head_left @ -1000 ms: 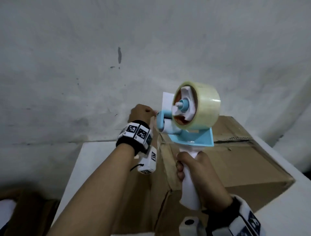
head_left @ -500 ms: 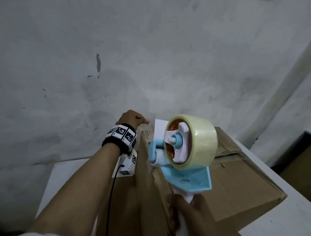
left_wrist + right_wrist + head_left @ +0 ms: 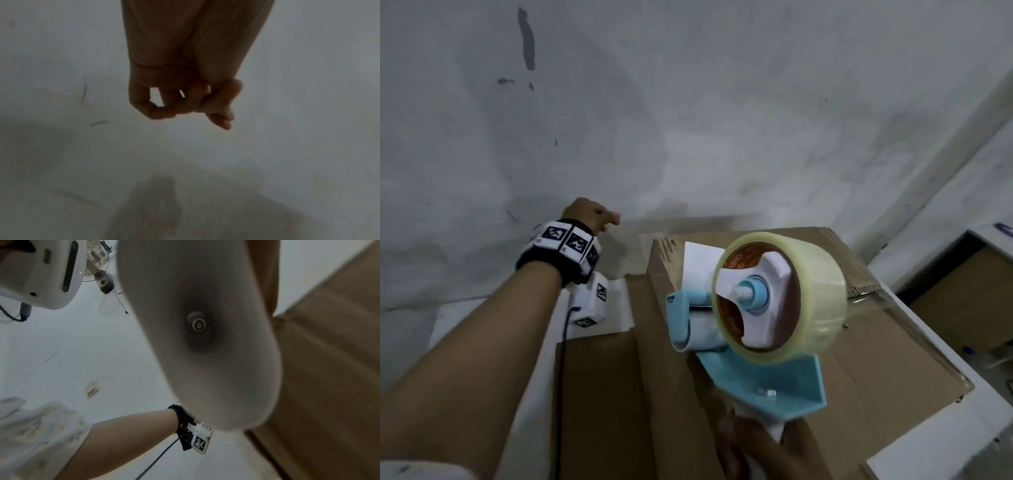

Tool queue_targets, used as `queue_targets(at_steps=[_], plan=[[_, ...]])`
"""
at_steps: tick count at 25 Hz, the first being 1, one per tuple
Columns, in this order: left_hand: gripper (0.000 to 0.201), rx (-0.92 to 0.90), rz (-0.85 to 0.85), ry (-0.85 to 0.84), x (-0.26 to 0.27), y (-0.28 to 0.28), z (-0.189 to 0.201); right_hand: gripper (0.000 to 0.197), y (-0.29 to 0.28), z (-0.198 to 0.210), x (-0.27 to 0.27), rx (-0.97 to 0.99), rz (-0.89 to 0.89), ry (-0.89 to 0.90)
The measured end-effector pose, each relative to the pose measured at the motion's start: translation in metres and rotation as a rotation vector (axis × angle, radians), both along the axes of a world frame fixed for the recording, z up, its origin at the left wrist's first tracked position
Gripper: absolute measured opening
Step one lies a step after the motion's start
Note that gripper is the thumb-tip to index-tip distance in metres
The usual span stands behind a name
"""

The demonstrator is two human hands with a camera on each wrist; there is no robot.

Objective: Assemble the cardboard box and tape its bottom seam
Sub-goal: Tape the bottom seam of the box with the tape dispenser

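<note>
The brown cardboard box (image 3: 893, 359) stands on the white table (image 3: 616, 308), closed flaps facing up. A strip of clear tape (image 3: 873, 303) shines along its seam toward the right edge. My right hand (image 3: 756, 445) grips the white handle of a blue tape dispenser (image 3: 767, 383) just over the box top. Its clear tape roll (image 3: 822, 291) faces me. In the right wrist view the handle's end (image 3: 197, 337) fills the frame beside the box (image 3: 329, 369). My left hand (image 3: 589, 216) is raised left of the box, fingers (image 3: 164, 112) curled, with nothing visible in them.
A grey wall rises right behind the table. Another open cardboard box (image 3: 962, 298) stands on the right beyond the table edge. In the right wrist view, a wall fan (image 3: 96, 264) hangs high on the wall.
My left hand has let go at the dispenser's front and drawn away to the left. The dispenser has come down lower over the box top. The view has moved closer.
</note>
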State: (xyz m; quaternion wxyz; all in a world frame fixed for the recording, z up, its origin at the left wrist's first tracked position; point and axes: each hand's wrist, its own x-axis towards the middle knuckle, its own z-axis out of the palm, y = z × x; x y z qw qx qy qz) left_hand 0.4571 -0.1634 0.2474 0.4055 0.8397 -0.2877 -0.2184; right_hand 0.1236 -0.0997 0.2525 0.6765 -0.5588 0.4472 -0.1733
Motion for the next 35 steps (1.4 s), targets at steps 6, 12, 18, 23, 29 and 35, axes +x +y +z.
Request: queue_targets(at_steps=[6,12,18,23,29,35], plan=[[0.06,0.031,-0.257,0.388,-0.025,0.016,0.002,0.023,0.012,0.014,0.008,0.056,-0.069,-0.073],[0.017,-0.212,-0.305,0.258,-0.041,0.009,-0.001,0.025,0.017,0.014,0.014,0.041,-0.141,-0.088],[0.028,-0.532,-0.202,-0.012,-0.06,0.005,0.022,0.029,0.021,0.015,0.012,0.042,-0.141,-0.169],[0.028,-0.485,-0.101,0.123,-0.061,-0.005,0.022,0.034,0.023,0.033,0.014,-0.044,-0.109,-0.179],[0.03,-0.33,-0.054,0.072,-0.048,-0.02,0.02,0.041,0.011,0.037,0.032,0.002,-0.109,-0.189],[0.036,-0.267,-0.025,0.084,-0.044,-0.027,-0.009,0.044,0.006,0.027,0.042,0.06,-0.129,-0.158]])
